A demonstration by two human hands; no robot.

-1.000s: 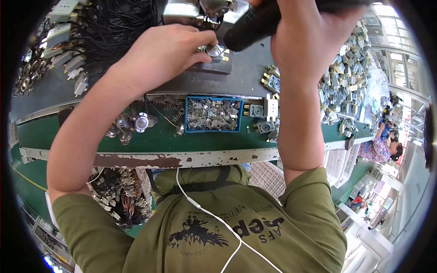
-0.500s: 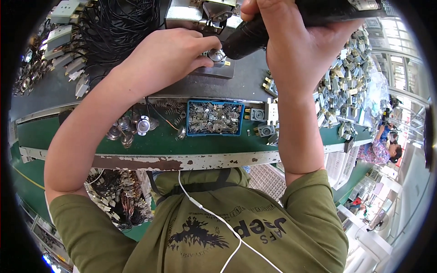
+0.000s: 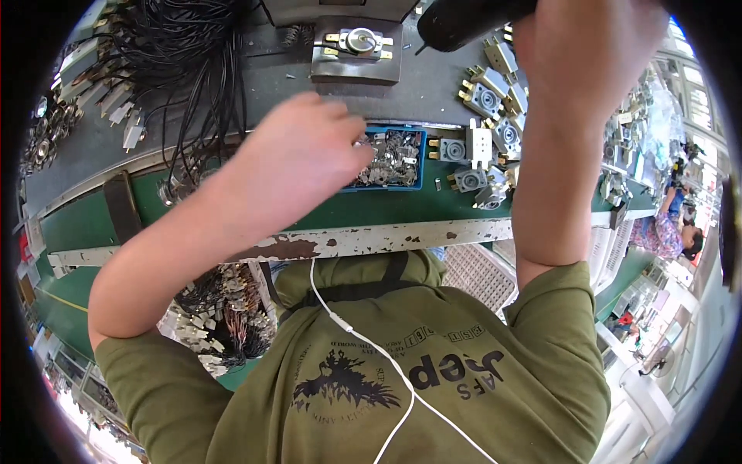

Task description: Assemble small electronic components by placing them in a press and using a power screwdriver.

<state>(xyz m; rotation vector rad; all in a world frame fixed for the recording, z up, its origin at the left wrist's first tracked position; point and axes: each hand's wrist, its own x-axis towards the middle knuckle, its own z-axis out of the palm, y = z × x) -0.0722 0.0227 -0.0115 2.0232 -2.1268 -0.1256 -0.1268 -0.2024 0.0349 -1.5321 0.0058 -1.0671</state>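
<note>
My right hand [image 3: 591,54] is wrapped round a black power screwdriver [image 3: 471,22], its thin bit pointing down and left. Left of that bit, a thermostat-like part [image 3: 361,40] with a round metal cap and brass tabs sits on a metal block [image 3: 357,71]. My left hand [image 3: 313,147] passes over the left side of a blue tray [image 3: 422,158] of small metal pieces. Motion smears its fingers, and whether they hold a piece is not visible.
Black cables [image 3: 185,46] lie in a bundle at the far left. Grey square switch-like parts [image 3: 485,100] with brass tabs are heaped right of the tray. The bench's worn front rail [image 3: 371,240] runs before me. Another person [image 3: 665,232] is at the far right.
My left hand has left the capped part and moved nearer to me, over the tray. The screwdriver has lifted away to the right, leaving the part on the block.
</note>
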